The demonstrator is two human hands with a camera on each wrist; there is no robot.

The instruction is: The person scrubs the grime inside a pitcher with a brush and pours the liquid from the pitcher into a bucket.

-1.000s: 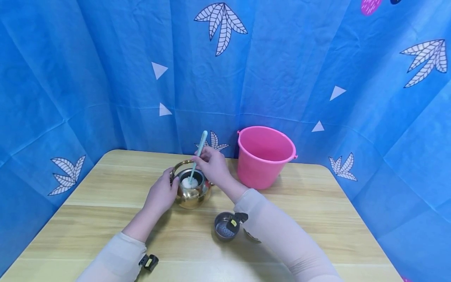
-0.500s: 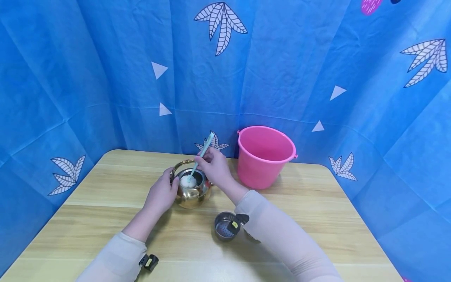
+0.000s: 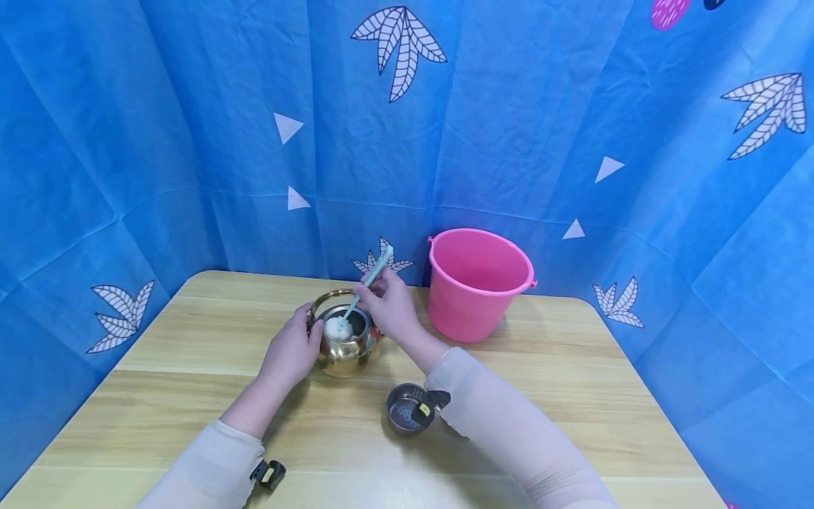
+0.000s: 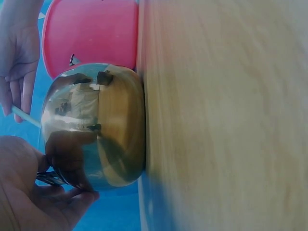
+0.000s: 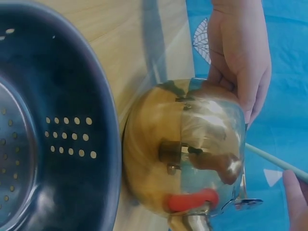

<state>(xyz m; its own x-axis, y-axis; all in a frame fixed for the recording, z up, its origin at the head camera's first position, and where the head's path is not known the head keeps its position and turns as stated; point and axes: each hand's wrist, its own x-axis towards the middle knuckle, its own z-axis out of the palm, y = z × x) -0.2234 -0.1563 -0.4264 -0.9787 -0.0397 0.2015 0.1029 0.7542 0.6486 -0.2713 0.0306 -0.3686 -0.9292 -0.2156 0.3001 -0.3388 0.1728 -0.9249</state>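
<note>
A shiny gold teapot [image 3: 346, 357] with a raised hoop handle stands on the table, its round mouth uncovered. My left hand [image 3: 294, 350] holds it by its left side, the thumb near the rim. Inside the mouth sits the white, rounded head [image 3: 338, 329] of a cleaning brush with a slim pale-green handle [image 3: 375, 272]. High on that handle, my right hand [image 3: 393, 307] pinches it between thumb and fingers. The handle leans up and to the right. In the right wrist view, the gold pot [image 5: 187, 144] shows its spout at the bottom, while the brush head is hidden inside.
A perforated metal strainer [image 3: 402, 413] lies on the wooden table [image 3: 159, 403] in front of the pot, partly covered by the right wrist's camera. Behind and to the right stands a pink bucket [image 3: 467, 311]. A blue patterned curtain [image 3: 509, 106] surrounds the table.
The brush handle has tipped further to the right, and its white head has shifted slightly left in the pot's mouth. My right hand has moved slightly right. The left hand and pot stay put.
</note>
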